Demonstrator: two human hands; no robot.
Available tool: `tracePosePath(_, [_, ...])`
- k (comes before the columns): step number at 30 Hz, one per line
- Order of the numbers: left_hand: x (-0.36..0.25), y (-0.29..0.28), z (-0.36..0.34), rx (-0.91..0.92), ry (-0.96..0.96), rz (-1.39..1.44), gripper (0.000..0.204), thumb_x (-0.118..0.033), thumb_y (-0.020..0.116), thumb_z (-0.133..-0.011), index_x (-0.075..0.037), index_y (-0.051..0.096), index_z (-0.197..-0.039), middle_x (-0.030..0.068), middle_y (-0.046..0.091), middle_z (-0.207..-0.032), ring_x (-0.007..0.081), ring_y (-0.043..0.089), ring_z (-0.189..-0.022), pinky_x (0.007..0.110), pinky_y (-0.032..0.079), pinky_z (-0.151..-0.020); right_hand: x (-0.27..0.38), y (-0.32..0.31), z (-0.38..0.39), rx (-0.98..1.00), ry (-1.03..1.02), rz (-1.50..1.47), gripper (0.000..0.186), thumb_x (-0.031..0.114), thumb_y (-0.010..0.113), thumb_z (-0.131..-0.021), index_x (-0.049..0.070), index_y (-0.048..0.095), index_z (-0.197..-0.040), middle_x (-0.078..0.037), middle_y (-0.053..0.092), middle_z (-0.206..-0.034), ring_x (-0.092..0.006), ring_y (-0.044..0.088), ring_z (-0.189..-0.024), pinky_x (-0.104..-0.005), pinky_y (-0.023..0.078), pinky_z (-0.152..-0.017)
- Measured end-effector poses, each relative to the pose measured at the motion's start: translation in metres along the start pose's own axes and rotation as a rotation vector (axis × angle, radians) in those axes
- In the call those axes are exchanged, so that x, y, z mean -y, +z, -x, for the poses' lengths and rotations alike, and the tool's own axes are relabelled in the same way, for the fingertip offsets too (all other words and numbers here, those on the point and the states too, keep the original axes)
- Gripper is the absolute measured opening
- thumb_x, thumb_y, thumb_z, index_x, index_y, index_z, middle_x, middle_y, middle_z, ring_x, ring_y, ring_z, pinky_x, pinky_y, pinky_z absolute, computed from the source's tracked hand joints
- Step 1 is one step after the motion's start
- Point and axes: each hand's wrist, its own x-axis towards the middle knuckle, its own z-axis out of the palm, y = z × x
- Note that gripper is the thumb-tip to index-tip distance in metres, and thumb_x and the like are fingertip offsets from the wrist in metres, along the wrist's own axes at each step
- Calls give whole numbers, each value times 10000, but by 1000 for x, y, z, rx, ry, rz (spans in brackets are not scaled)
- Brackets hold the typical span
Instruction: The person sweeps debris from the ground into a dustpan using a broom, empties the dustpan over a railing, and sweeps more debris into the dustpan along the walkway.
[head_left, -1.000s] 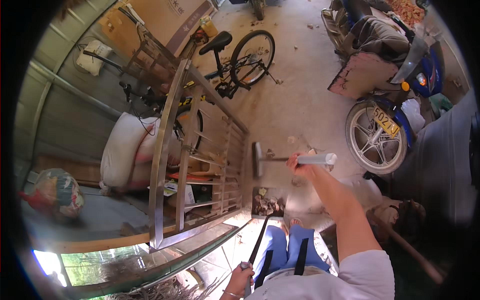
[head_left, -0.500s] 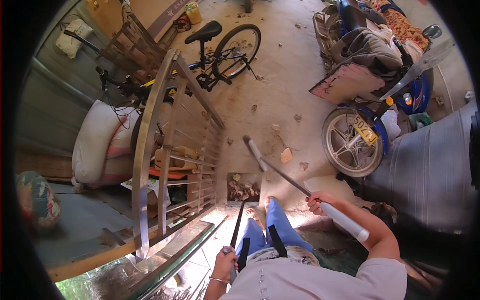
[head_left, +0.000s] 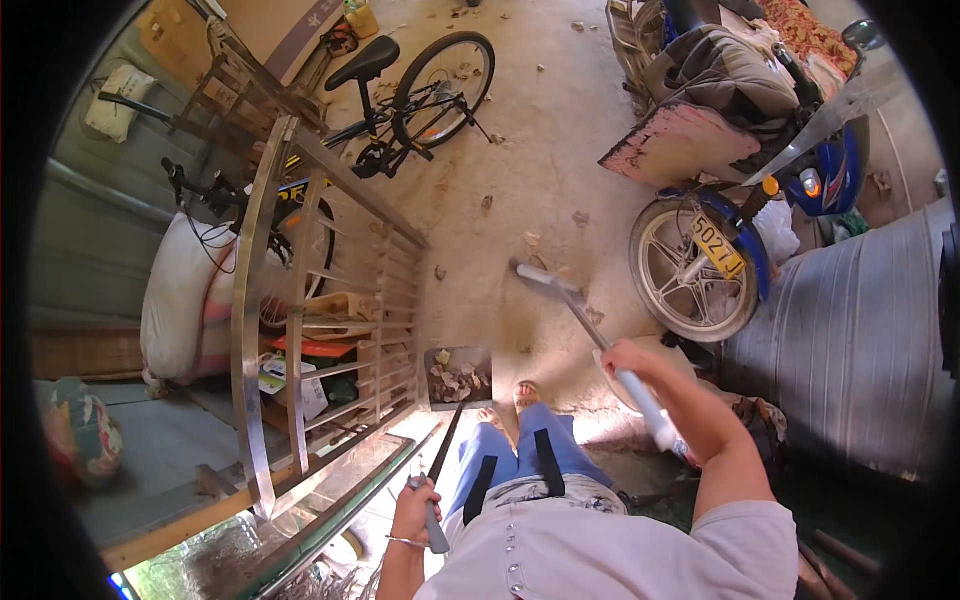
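Observation:
My right hand [head_left: 630, 358] is closed round the pole of a broom [head_left: 580, 318], whose thick pale grip runs back along my forearm. The broom's light-coloured head [head_left: 545, 278] is at the concrete floor ahead of my feet, near scattered dry leaves. At lower left my left hand [head_left: 414, 508] grips the dark, grey-ended handle [head_left: 446, 450] of a long-handled dustpan [head_left: 482, 358]. That dustpan rests on the floor just in front of my feet, beside the metal rack, with a heap of dry brown leaves [head_left: 462, 382] inside.
A metal barred frame [head_left: 265, 330] stands close on the left, a bicycle [head_left: 440, 90] and white sacks [head_left: 185, 300] beyond it. To the right are a motorcycle [head_left: 690, 265], a pink-faced board [head_left: 680, 145] and a large grey ribbed container [head_left: 840, 340]. More leaves [head_left: 580, 218] dot the floor.
The broom head has shifted right and turned flatter, and my right hand has come slightly up. My left hand and the dustpan appear further left as the whole view has shifted.

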Motion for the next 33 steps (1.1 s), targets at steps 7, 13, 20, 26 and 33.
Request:
tracePosePath(7, [-16,10,-5,6,16,15,113,-10,479,-636,-79,433,-714,44,453,-549,109,419,-390,234,370,-343,-19,49,87,-108,182,-589,73,67,472,-654,8,473,-697,-55,421,-499,-135,435,-421,-294,368,-377])
tracePosePath(13, [-29,16,-6,39,15,103,123,-22,477,-644,-87,428,-736,52,463,-553,112,423,-395,237,375,-352,-19,6,121,148,359,-923,154,53,496,-710,31,426,-574,-47,413,-489,-114,439,-418,-236,345,-359])
tracePosePath(20, [-38,30,-8,33,40,69,130,-20,473,-651,-90,419,-746,49,461,-559,110,422,-395,228,371,-350,-13,-48,85,214,-130,488,146,142,513,-704,21,594,-690,-51,590,-616,-158,549,-501,-290,415,-446])
tracePosePath(26, [-41,37,-7,45,32,76,164,-26,465,-654,-116,401,-776,66,463,-598,114,412,-428,231,356,-368,-1,-35,43,-290,208,352,211,167,493,-688,-12,601,-662,-126,606,-634,-221,607,-584,-344,473,-545])
tracePosePath(33, [-52,39,-18,42,-25,135,174,-19,463,-654,-124,404,-780,70,458,-602,118,413,-435,236,356,-379,23,8,40,-371,-88,-366,103,54,481,-670,-46,464,-655,-136,488,-544,-216,520,-452,-315,423,-387])
